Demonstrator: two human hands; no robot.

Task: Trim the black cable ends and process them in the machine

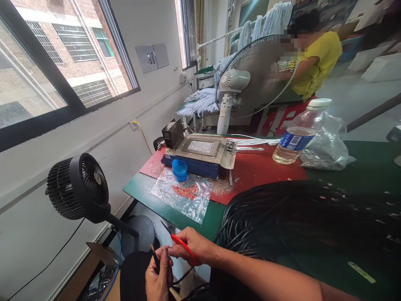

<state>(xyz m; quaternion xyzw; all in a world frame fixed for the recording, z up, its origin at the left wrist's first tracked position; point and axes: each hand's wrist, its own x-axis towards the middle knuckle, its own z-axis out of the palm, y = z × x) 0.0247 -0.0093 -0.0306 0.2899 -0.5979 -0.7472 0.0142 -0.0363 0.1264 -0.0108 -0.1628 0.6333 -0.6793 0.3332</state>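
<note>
Near the bottom centre, my left hand (158, 278) is closed on a black cable (155, 258) whose end shows thin coloured wires. My right hand (199, 246) grips a pair of scissors (184, 243) with red handles, the dark blades pointing up and left. The thumb and finger of my right hand meet the fingertips of the left at the wire ends. Whether the right fingers also pinch a wire is too small to tell. Beyond my hands, small red and yellow bits (186, 192) lie on a clear plastic bag (200, 209) on the table.
A large heap of black cables (250, 221) covers the table's right side. A blue cup (179, 171), a solder pot (199, 161), a bottle (293, 142) and a plastic bag (328, 146) stand behind. A black fan (81, 188) is left; a person in yellow (322, 58) sits beyond a larger fan (233, 81).
</note>
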